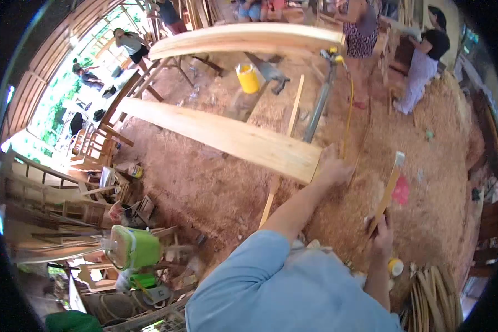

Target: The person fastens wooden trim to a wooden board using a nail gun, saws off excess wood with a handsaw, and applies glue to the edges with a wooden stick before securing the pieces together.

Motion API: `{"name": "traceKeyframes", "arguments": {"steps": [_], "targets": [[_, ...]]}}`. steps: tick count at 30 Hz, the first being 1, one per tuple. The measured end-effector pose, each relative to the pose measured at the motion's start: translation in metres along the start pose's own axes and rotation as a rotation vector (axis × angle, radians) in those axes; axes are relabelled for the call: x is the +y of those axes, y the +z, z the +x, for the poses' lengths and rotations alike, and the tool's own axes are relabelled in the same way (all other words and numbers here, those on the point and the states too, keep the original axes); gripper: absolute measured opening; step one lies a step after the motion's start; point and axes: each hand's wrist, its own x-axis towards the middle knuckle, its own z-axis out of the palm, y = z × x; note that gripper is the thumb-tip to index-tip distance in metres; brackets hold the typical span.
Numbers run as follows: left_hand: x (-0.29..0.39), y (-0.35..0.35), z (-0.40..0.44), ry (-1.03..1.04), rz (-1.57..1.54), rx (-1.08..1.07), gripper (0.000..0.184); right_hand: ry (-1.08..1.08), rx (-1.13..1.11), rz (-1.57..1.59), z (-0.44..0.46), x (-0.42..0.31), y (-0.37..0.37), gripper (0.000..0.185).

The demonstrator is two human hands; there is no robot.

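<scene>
My left hand (333, 166) is at the near right end of a long pale wooden board (227, 135), its fingers closed on that end. The board reaches away to the upper left, over a thin wooden strip (271, 196). Lower right, my right hand (380, 232) grips a flat wooden stick (388, 193) with a whitish tip, held upward. Beyond the first board lies a second long board (243, 40), raised on a wooden trestle (177, 69).
A yellow bucket (249, 78) and a grey pipe (320, 102) are beyond the board. Several people stand at the back. A green container (135, 247) is lower left; wood strips (434, 299) are lower right. Sawdust covers the ground (177, 160).
</scene>
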Motion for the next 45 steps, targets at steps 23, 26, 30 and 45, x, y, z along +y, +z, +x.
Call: {"name": "traceKeyframes", "arguments": {"steps": [23,26,30,45], "targets": [[0.009,-0.034,-0.221,-0.391,-0.083,-0.691,0.048,-0.063,-0.113,0.239,0.006,0.031,-0.003,0.034],[-0.017,-0.010,-0.248,-0.387,-0.136,-0.499,0.041,0.016,-0.169,0.187,0.007,0.027,0.011,0.031],[-0.041,0.007,-0.269,-0.116,-0.295,-0.133,0.043,0.080,-0.276,0.110,0.025,0.054,0.003,0.027],[0.002,-0.023,-0.205,0.007,0.018,-0.030,0.048,0.016,-0.162,0.190,-0.009,0.049,-0.012,0.020]]}}
